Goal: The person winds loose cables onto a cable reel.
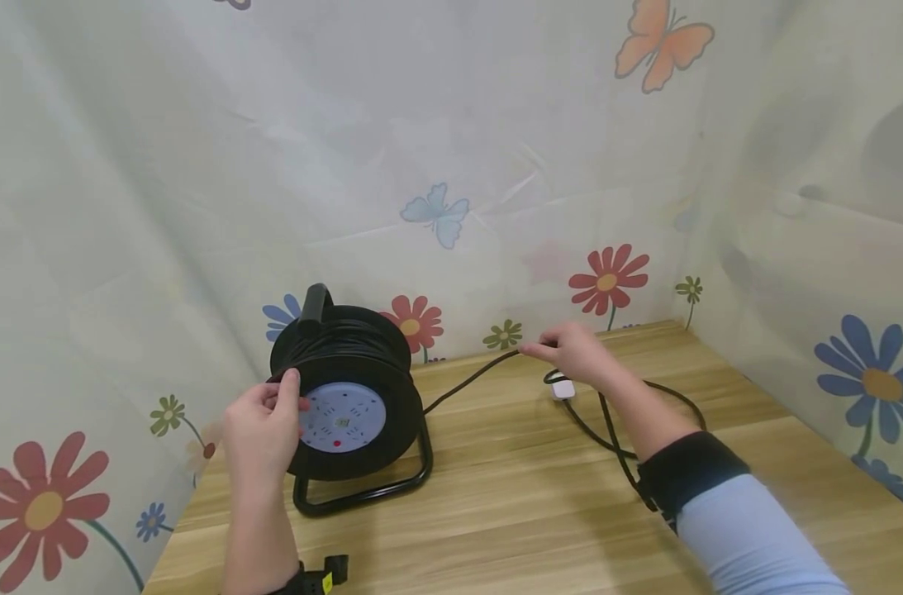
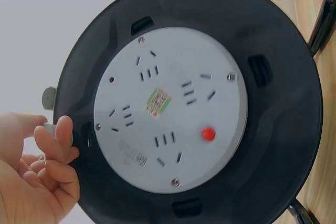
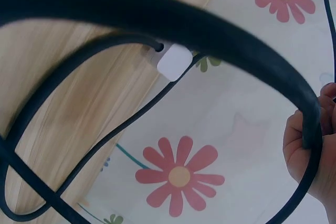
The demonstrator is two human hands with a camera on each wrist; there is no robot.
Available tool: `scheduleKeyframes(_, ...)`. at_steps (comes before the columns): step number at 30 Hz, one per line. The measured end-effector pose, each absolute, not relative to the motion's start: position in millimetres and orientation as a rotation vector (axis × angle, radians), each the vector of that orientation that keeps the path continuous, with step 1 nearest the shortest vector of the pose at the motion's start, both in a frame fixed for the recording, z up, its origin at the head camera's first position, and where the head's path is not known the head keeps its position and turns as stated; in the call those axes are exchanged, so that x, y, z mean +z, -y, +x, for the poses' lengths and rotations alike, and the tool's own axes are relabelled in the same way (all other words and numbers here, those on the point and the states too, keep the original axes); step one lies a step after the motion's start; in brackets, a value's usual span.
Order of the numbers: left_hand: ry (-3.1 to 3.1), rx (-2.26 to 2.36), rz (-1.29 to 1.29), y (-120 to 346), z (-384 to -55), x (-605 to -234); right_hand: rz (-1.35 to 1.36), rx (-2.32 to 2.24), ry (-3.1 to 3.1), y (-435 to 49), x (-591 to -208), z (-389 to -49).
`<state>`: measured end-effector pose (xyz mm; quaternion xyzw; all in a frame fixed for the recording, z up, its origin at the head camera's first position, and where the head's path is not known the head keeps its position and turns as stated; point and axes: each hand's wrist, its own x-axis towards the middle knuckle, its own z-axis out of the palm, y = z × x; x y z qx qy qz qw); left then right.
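Black cable [image 1: 350, 337] lies wound on the extension reel [image 1: 402, 413], its rim pinched by the left hand [image 1: 261, 426]; beside the cable-gripping right hand [image 1: 573, 351], slack and a white plug [image 1: 563, 389] remain off it.

From my remote seat I see a light wood-grain table [image 1: 488, 529] in a corner of pale, creased sheeting [image 1: 510, 91], printed with red flowers [image 1: 44, 510], blue flowers [image 1: 872, 380], an orange butterfly [image 1: 663, 48] and a pale blue butterfly [image 1: 439, 215], all under soft light.
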<state>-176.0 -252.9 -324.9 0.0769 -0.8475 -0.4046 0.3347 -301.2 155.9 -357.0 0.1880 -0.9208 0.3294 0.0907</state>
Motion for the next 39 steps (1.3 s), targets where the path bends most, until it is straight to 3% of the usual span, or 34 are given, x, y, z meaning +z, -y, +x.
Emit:
scheduleKeyframes(12,2.085,-0.865,0.031,232.7,-181.4,-325.0,0.640,1.047,2.739,-138.1,-360.9,-299.1)
scheduleKeyframes(39,2.216,-0.980,-0.032,197.5,-187.7,-322.3,0.800,1.097,2.827,-96.0,-356.6,-294.0)
